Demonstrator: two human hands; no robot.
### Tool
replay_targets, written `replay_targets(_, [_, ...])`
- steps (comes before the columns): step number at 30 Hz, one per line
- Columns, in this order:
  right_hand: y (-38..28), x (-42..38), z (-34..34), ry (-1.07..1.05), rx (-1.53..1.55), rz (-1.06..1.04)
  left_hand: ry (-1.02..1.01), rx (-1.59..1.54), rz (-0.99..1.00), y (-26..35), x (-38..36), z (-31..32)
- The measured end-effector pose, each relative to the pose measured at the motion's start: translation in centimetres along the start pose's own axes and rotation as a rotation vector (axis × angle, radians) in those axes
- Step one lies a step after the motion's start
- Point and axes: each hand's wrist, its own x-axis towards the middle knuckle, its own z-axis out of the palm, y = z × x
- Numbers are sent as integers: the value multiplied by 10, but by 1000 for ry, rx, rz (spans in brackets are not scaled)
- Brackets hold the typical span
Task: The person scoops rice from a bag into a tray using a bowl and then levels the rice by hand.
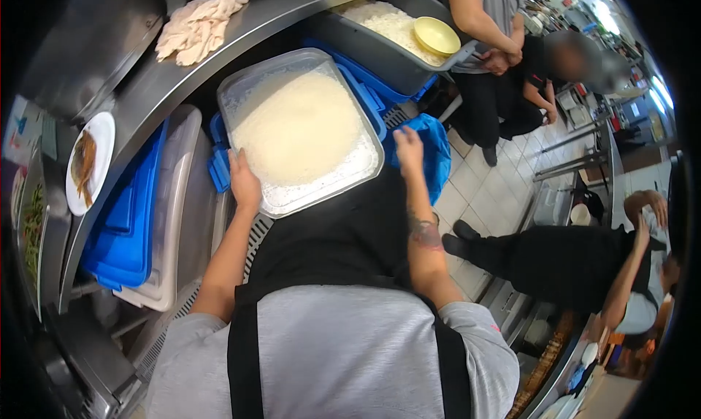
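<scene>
My L hand [246, 182] grips tray [332, 195], upper ctr., fingers on left rim; R hand [410, 149] off, fingers curled, can't tell if pinching. Est. heavy, loose grain [296, 131]: grip opp. rims, keep lvl.

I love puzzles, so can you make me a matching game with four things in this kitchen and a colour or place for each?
1. Bowl
2. Fish
3. Tray
4. Bag

A. Held by the left hand
B. Blue
C. Yellow
D. On a white plate

Right pairs: 1-C, 2-D, 3-A, 4-B
</scene>
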Motion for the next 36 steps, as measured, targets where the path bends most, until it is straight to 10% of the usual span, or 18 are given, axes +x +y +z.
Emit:
replay_targets(10, [12,-47,61,106,-571,-597,23,127,39,0,3,1])
replay_targets(24, [29,-84,46,177,-735,-468,-96,165,99,0,-4,-13])
replay_targets(27, [29,-85,45,177,-742,-463,-53,389,382,5,2,-12])
replay_targets(36, [28,-86,47,144,-691,-464,46,-63,95,46,62,66])
